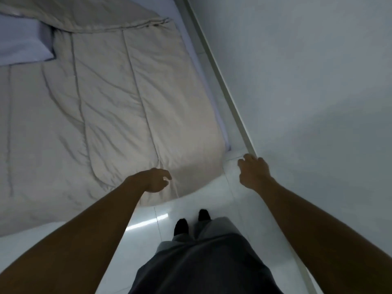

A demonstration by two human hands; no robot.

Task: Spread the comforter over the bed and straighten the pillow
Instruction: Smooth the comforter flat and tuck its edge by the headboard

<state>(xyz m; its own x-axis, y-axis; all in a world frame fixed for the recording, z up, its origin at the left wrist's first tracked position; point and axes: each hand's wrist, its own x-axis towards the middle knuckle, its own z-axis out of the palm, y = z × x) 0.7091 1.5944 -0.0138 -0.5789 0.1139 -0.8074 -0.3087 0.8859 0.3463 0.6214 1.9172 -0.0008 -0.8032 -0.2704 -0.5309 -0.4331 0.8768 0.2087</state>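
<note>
A beige quilted comforter (106, 115) lies over the bed, with its far end folded back on itself near the top of the view. A pale lilac pillow (21, 45) shows at the upper left, partly under that fold. My left hand (156, 180) hovers over the comforter's near corner, fingers curled and apart, holding nothing. My right hand (253, 171) reaches out above the floor beside the bed's corner, close to the wall's base strip, fingers spread and empty.
A white wall (307, 81) with a pale base strip (224, 88) runs close along the bed's right side, leaving a narrow gap. Glossy white floor tiles (148, 240) lie under my feet in dark socks (181, 227).
</note>
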